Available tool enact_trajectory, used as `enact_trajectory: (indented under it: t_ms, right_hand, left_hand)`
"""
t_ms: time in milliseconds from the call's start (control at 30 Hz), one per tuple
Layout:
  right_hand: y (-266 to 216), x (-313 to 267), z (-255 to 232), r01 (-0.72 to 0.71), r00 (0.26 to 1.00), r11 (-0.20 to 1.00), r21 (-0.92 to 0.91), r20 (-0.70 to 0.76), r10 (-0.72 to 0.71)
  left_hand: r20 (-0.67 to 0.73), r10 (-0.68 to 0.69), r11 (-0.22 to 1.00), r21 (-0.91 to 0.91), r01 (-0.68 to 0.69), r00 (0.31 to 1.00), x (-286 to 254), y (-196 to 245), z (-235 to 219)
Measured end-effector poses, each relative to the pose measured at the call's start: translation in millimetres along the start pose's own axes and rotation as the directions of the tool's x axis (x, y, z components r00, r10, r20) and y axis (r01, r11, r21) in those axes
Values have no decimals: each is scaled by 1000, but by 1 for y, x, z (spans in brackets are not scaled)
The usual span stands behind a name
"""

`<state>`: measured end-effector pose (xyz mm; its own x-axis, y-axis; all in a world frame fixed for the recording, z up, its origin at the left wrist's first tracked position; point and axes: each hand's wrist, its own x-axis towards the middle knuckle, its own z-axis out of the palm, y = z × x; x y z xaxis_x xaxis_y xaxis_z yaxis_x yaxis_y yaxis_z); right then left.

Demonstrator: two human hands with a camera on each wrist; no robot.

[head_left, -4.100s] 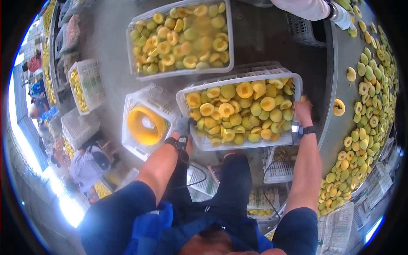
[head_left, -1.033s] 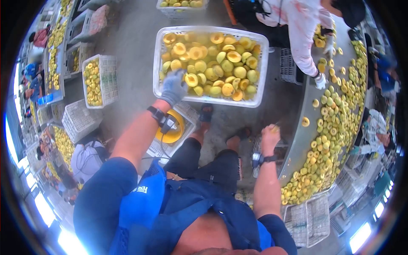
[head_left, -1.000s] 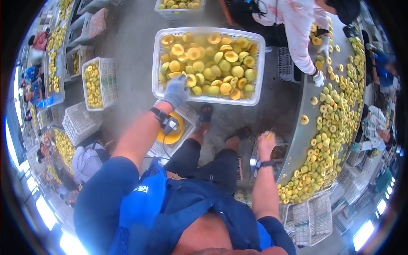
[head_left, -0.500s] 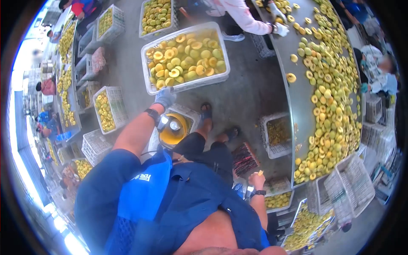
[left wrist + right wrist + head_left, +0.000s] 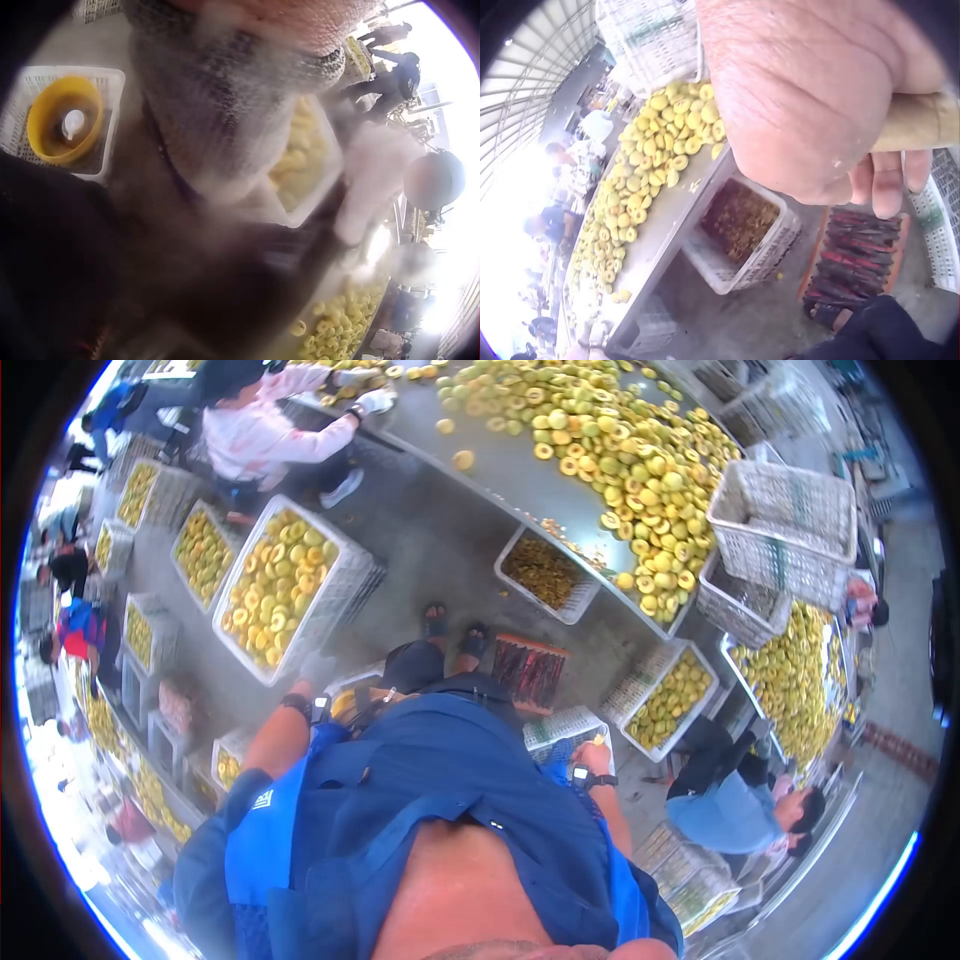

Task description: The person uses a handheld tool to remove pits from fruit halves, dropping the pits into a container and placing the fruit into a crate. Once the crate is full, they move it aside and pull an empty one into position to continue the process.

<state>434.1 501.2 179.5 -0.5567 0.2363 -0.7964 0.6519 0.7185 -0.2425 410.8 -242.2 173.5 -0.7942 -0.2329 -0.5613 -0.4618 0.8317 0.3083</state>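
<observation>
My left hand (image 5: 316, 668), in a grey knit glove, hangs blurred by the near corner of a white crate of halved yellow-green fruit (image 5: 280, 585). Nothing shows in its grasp. In the left wrist view the glove (image 5: 217, 112) fills the upper middle, its fingers mostly hidden. My bare right hand (image 5: 593, 756) is low at my right side, its fingers curled round a tan, round handle (image 5: 919, 124). The far end of that handle is out of the right wrist view. Below this hand lies a rack of dark and red strips (image 5: 855, 255) on the floor.
A metal table (image 5: 480, 460) heaped with fruit halves runs across ahead, with a seated worker (image 5: 270, 435) at its left. Under its edge stands a crate of brown scraps (image 5: 545, 570). Stacked crates (image 5: 785, 520) stand at its right end. A yellow ring-shaped tub (image 5: 66, 120) sits in a white crate to my left.
My view has turned right, so the table now crosses ahead. My left hand has gone from the fruit crate down toward my side. My right hand still holds the tan handle.
</observation>
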Motion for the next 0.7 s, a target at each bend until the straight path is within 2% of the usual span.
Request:
enact_trajectory:
  t_ms: [33,100,133,167,200,233,267,300,333,367,433,467,500,533,600,633,667,700]
  right_hand:
    - [8,-7,7,-109,994,990,85,13,108]
    - [17,-17,25,-123,992,984,129,-12,125]
    - [20,-20,34,-125,991,981,149,-27,130]
    - [24,-22,42,-124,990,978,166,-43,133]
    - [29,-23,48,23,997,996,85,-77,-17]
    - [-1,-45,37,15,996,995,96,-90,-7]
    - [-56,-72,17,-142,978,926,350,-97,186]
    - [-112,-103,-3,-267,930,770,580,-55,364]
    - [-115,-103,-3,-219,942,827,517,-107,317]
    - [-114,-97,1,-219,939,823,524,-117,324]
    - [-107,-79,11,-254,924,677,691,-33,381]
    - [-107,-73,13,-258,921,674,692,-34,387]
    - [-104,-71,15,-185,935,667,721,-80,347]
    - [-103,-74,16,-113,943,656,746,-128,308]
    - [-100,-78,7,-94,926,626,774,-162,340]
    - [-102,-81,-1,-69,911,596,800,-193,364]
    - [-103,-82,-11,-113,904,648,753,-194,382]
    - [-106,-83,-23,-102,904,647,756,-201,378]
  left_hand:
    - [-23,59,998,26,-58,998,1,5,-6]
    - [174,40,979,192,-74,984,32,-21,7]
    - [178,62,975,200,-98,982,37,-10,-2]
    - [159,106,937,315,-152,982,40,5,-18]
    - [142,151,884,424,-198,978,46,16,-27]
    - [146,169,878,426,-216,975,58,25,-33]
    - [149,83,954,273,-122,985,72,29,-38]
    - [167,-3,993,115,-17,986,85,31,-43]
    - [30,51,998,-35,-50,998,101,31,-45]
    - [33,66,997,-37,-65,997,117,33,-43]
    - [15,5,992,-129,-3,1000,156,43,-45]
    - [9,-33,984,-172,34,999,173,48,-48]
    - [11,-73,975,-211,74,997,185,51,-51]
    - [14,-113,962,-247,113,993,191,53,-53]
    - [33,-35,986,-163,39,999,202,64,-56]
    - [77,-41,945,-321,64,996,195,78,-61]
    - [119,-39,878,-470,91,992,182,102,-70]
    - [111,-32,877,-474,81,993,174,125,-82]
